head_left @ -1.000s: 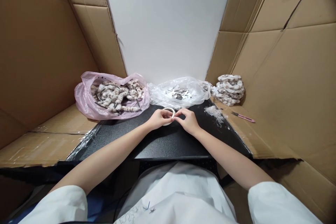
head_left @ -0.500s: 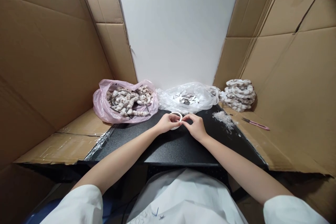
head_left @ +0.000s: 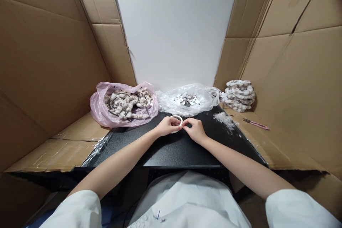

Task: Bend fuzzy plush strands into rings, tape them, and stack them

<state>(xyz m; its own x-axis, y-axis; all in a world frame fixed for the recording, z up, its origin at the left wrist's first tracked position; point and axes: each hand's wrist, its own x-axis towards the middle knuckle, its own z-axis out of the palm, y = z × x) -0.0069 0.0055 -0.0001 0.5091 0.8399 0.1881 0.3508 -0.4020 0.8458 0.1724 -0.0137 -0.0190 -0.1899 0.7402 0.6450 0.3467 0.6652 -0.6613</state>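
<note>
A white ring, which looks like a roll of tape (head_left: 176, 117), is held upright-tilted above the black table (head_left: 171, 153). My left hand (head_left: 167, 125) is closed on its near side, the fingers passing into the ring. My right hand (head_left: 194, 128) is pinched at the ring's right edge, its fingertips meeting those of my left hand. What the right fingertips grip is too small to make out. Behind the hands lies a clear plastic bag (head_left: 167, 104) with small white and metallic pieces (head_left: 187, 99) on it.
A pink bag (head_left: 97, 108) of fluffy brown-white strips (head_left: 124, 104) lies at the back left. On the right are a stack of fluffy coils (head_left: 239, 95), loose clear scraps (head_left: 226, 120) and a pink-handled cutter (head_left: 258, 124). Cardboard panels (head_left: 301, 89) stand on both sides.
The whole view has shifted slightly, so things appear a little further left. My hands keep nearly the same pose at the ring, with the right hand's fingers slightly moved.
</note>
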